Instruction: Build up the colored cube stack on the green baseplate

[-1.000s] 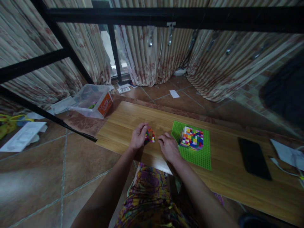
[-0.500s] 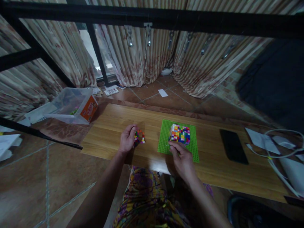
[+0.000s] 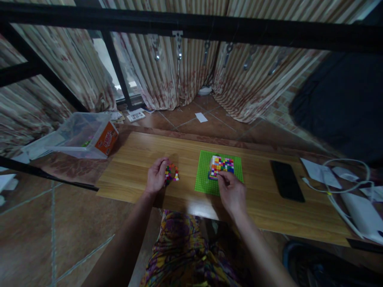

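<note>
A green studded baseplate (image 3: 203, 181) lies on the wooden board, with a patch of small multicoloured building bricks (image 3: 223, 162) built on it. My right hand (image 3: 232, 192) is over the near side of this patch, thumb and forefinger pinched at the bricks. Whatever is between those fingertips is too small to make out. My left hand (image 3: 157, 175) rests with curled fingers beside a small pile of loose coloured bricks (image 3: 174, 171). Its fingers are closed, and what they hold, if anything, is hidden.
Right of the baseplate lies a black phone (image 3: 287, 181), and beyond it white cables (image 3: 335, 193) with papers. A clear plastic bin (image 3: 86, 131) with an orange label stands past the board's left end. A dark metal bar (image 3: 191, 26) crosses above.
My right hand has moved forward from the baseplate's near part onto the brick patch, its fingertips now at the bricks. The left hand stays by the loose pile. The whole view has shifted slightly.
</note>
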A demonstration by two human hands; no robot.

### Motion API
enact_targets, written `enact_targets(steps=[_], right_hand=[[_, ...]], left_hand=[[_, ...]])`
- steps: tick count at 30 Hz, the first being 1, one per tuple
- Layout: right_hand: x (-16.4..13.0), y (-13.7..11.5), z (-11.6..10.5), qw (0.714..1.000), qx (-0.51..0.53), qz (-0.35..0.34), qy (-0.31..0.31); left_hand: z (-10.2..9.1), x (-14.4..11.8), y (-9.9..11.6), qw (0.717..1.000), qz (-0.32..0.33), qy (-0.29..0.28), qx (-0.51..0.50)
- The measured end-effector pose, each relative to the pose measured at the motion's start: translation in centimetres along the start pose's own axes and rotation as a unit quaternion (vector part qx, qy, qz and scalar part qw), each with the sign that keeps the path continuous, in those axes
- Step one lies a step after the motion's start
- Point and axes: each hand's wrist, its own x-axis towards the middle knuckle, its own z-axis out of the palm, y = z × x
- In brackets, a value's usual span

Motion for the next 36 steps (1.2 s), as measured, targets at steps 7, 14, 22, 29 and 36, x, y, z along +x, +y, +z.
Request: enact_targets(steps=[7,14,22,29,36], right_hand=[[0.2,-0.2,-0.1,0.999,-0.015,-0.035,0.002],[0.1,-0.1,0.2,0.998,-0.038,-0.054,0.021],[-0.1,0.3,0.4,0.999,-0.008,-0.016,0.034],[-0.4,0.7,0.1,0.999,0.031,0.017,0.037],[-1.0,0.6,-0.4,0.995,-0.014,-0.089,0.039]], left_hand=[[-0.1,0.0,0.1,1.000,0.022,0.003,0.014],[0.1,0.0,-0.3,1.000,0.007,0.001,0.000],[0.0,0.0,-0.3,0.999,0.027,0.000,0.019],[0.1,0.0,-0.3,1.000,0.020,0.008,0.017],[0.1,0.0,-0.4,0.999,0.021,0.006,0.027]])
